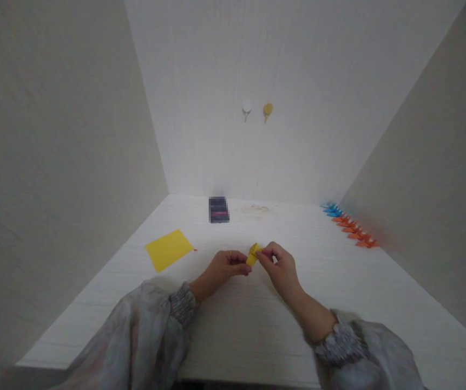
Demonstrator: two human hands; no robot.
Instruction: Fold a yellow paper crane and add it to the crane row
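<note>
A small piece of folded yellow paper [253,254] is held between my two hands, just above the white table. My left hand [228,266] pinches its lower left end between thumb and fingers; a ring shows on one finger. From the right, my right hand [279,264] grips the paper's other side with thumb and forefinger. The paper's exact folded shape is too small to make out. To the left of my left hand lies a flat yellow paper sheet [169,250], with a tiny red scrap [195,249] beside its right corner.
Along the right wall stands a row of folded paper figures: blue ones [332,210] at the back, several orange ones [354,230] nearer. A dark blurred rectangle [218,210] lies at the back of the table [241,336]. A white hook [246,110] and a yellow hook [267,110] hang on the back wall.
</note>
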